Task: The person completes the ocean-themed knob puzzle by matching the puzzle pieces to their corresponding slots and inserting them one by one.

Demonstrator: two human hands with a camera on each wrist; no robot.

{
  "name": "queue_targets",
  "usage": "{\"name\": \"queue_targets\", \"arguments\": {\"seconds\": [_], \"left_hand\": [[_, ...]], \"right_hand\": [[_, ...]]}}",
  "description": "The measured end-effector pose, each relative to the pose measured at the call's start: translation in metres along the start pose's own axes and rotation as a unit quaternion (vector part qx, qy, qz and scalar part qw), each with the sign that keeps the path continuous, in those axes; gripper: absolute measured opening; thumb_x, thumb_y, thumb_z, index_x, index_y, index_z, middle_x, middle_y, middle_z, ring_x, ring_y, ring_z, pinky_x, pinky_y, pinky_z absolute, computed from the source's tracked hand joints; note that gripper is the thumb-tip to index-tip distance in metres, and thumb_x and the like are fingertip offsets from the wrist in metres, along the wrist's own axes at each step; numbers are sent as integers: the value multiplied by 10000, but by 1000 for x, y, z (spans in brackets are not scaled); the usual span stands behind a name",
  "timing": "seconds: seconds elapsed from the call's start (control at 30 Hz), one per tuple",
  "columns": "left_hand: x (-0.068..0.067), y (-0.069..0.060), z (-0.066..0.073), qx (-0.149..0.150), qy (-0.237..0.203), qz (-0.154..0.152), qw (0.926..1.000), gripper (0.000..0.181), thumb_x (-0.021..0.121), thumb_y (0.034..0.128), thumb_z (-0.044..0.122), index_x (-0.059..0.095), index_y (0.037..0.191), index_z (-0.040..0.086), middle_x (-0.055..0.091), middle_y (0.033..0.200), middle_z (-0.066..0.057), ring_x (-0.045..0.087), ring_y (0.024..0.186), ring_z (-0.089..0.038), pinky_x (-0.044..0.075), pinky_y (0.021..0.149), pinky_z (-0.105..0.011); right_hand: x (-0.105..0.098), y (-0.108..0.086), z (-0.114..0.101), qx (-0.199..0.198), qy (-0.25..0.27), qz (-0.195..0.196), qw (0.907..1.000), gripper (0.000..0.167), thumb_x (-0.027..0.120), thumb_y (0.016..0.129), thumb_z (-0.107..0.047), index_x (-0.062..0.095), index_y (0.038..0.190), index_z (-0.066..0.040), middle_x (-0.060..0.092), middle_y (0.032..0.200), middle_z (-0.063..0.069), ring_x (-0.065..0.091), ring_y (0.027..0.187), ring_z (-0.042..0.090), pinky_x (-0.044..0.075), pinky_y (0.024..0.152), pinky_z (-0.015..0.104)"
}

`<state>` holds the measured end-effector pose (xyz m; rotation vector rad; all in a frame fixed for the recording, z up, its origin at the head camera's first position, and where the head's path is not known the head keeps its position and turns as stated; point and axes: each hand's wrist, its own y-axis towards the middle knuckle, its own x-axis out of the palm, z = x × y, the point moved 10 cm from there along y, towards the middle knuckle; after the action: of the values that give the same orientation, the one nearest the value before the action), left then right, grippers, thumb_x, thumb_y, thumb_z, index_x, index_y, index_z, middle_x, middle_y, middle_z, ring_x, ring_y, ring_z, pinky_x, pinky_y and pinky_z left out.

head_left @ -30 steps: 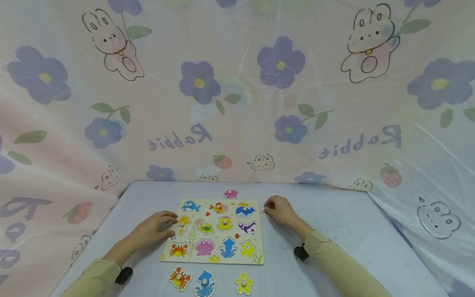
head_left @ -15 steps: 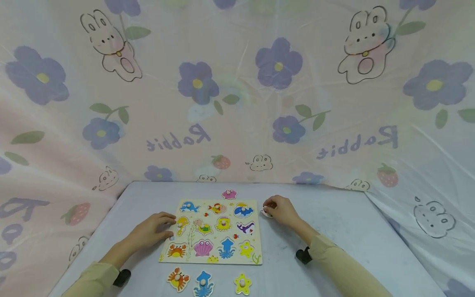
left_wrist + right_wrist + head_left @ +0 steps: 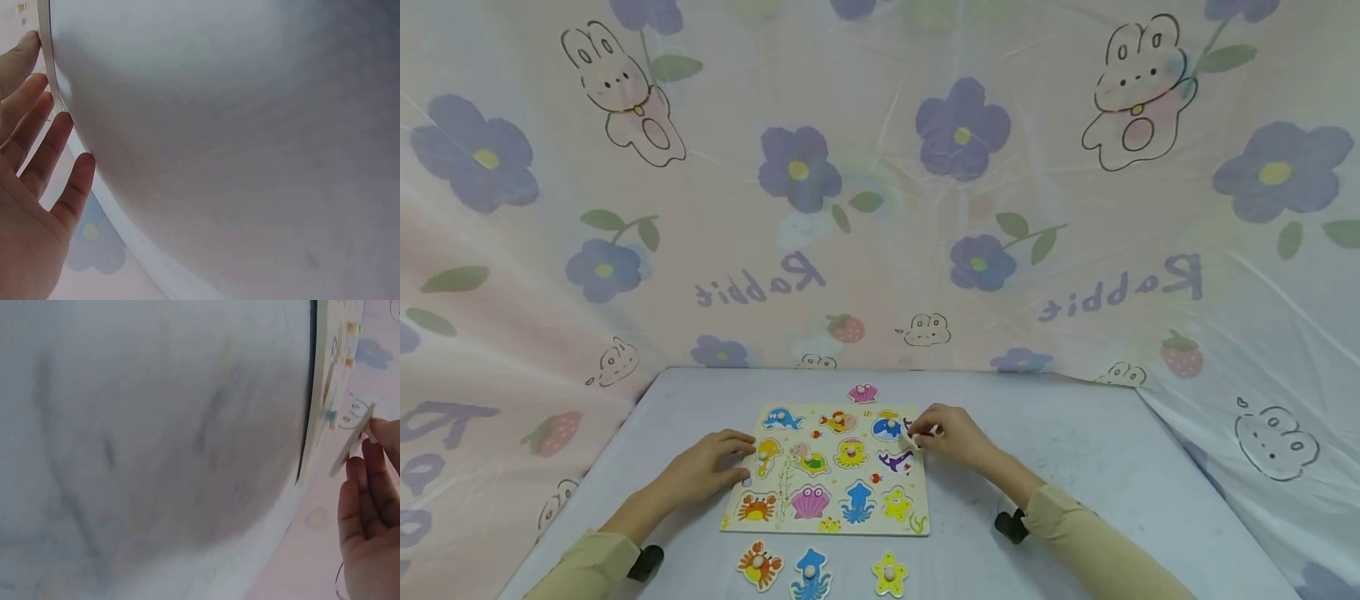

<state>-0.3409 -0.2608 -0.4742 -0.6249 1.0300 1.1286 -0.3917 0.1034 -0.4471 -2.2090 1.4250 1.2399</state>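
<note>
A puzzle board (image 3: 850, 528) with sea animal pictures lies on the table. At its left edge the left hand (image 3: 709, 463) rests with relaxed fingers; in the left wrist view the left hand's fingertips (image 3: 72, 115) touch the board's edge. Above the board's upper right, the right hand (image 3: 957, 435) pinches a thin purple-and-white piece (image 3: 910, 433), held tilted beside the blue whale (image 3: 887, 428) and above the purple picture (image 3: 897, 461). The right wrist view shows the piece (image 3: 353, 440) edge-on between thumb and fingers of the right hand (image 3: 374, 506).
A crab piece (image 3: 760, 566), a squid piece (image 3: 810, 575) and a starfish piece (image 3: 890, 573) lie in front of the board. A pink shell piece (image 3: 862, 393) lies behind it. A patterned curtain (image 3: 880, 225) hangs around the white table (image 3: 1060, 467).
The right hand has moved left from beside the board to over its right edge, with the piece lifted and tilted. The left hand stays at the left edge.
</note>
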Motion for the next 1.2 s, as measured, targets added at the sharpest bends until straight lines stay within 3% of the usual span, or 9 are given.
{"name": "queue_targets", "arguments": {"seconds": [0.3, 0.5, 1.2], "left_hand": [[0, 0, 0, -16, 48, 6, 10000, 376, 793, 929, 298, 725, 1257, 127, 623, 1405, -76, 527, 1348, -413, 422, 1076, -639], [1, 0, -2, -25, 28, -6, 10000, 373, 790, 933, 296, 723, 1261, 132, 619, 1409, -73, 521, 1354, -416, 420, 1074, -645], [2, 0, -2, -110, -21, -40, 9999, 366, 794, 929, 281, 723, 1257, 134, 611, 1421, -79, 505, 1370, -424, 407, 1083, -653]], "right_hand": [[26, 0, -16, -313, -171, -861, 9956, 147, 758, 948, -76, 817, 1051, -164, 678, 1028, -103, 625, 978, 95, 564, 885, 293], [39, 1, -22, -462, -339, -1227, 9908, 138, 753, 951, -76, 817, 1017, -179, 679, 1054, -110, 616, 1022, 81, 550, 920, 296], [52, 0, -29, -702, -847, -1446, 9834, 122, 798, 917, -79, 823, 1016, -146, 670, 994, -77, 572, 890, 28, 523, 805, 225]]}}
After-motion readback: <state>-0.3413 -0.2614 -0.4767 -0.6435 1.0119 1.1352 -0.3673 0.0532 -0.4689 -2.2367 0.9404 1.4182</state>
